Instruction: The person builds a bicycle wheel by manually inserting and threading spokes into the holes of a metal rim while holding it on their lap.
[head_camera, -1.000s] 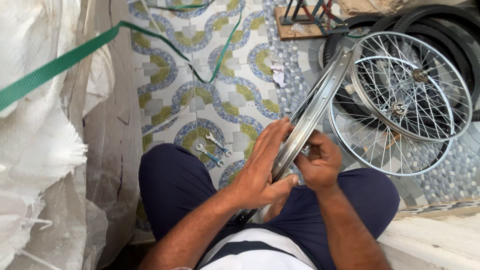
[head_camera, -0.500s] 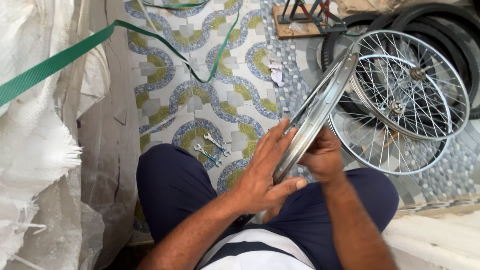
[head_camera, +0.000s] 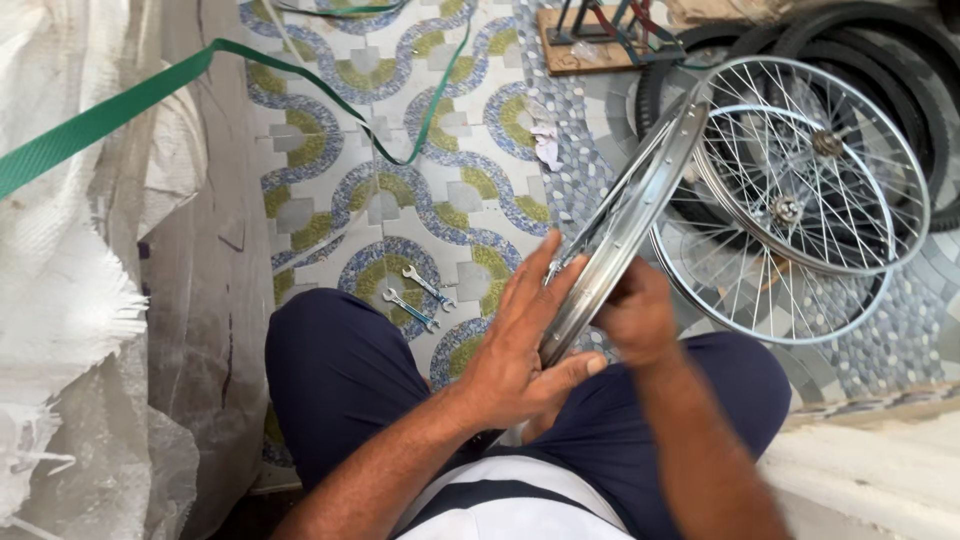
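Note:
I sit with dark blue trousers over a patterned tile floor (head_camera: 400, 200). A silver bicycle wheel rim (head_camera: 640, 200) stands on edge between my knees, tilted up to the right. My left hand (head_camera: 520, 350) lies flat against the rim's left side, thumb hooked under its lower edge. My right hand (head_camera: 635, 315) grips the rim from the right side, fingers hidden behind the metal. Thin spokes show inside the rim near my left fingertips.
Two small spanners (head_camera: 420, 297) lie on the tiles by my left knee. Spoked wheels (head_camera: 810, 170) and black tyres (head_camera: 880, 40) are stacked at the right. White woven sacks (head_camera: 70, 300) and a green strap (head_camera: 120, 110) fill the left. A wooden stand (head_camera: 590, 40) sits at the top.
My right hand has slid from the rim's near face round to its right side and lower down. My left hand stays pressed on the rim. The rim has tilted slightly.

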